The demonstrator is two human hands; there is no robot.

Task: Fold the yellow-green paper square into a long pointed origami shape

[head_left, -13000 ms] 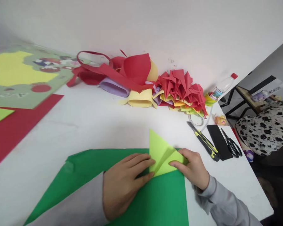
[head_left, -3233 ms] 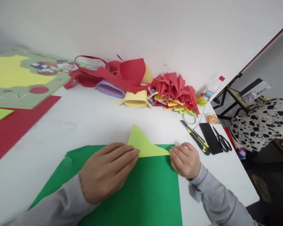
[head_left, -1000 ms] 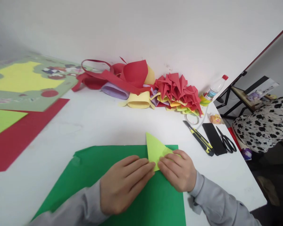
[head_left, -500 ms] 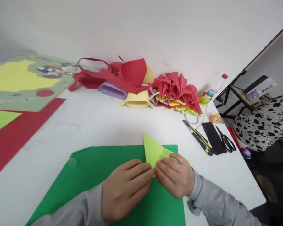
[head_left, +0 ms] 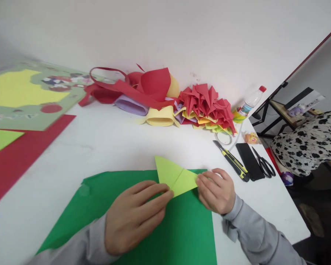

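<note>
Starting at the far left, past a flat deep-red paper sheet lying on the white tabletop, well apart from the fingers. Next to the right, reaching in over a large dark-green paper sheet with the bare left hand, from a grey sleeve. With left fingers close together, apparently pinching the lower left edge of a small yellow-green folded paper piece; hard to tell where the thumb presses.

Lying between both hands and touching both: ahead and to the right of the left fingertips, directly left of the right ones. Running lengthwise from a free point at upper left, slanting gently down to the right. Nearer to neither hand. Impossible to tell whether flat on the dark-green sheet or lifted slightly.

At the right end, pinched by the bare right hand, with fingers curled and bunched, hiding the corner.

Farther right, near but apart, lined up with a black-and-yellow utility knife, a flat black oblong slab and black scissors.
</note>
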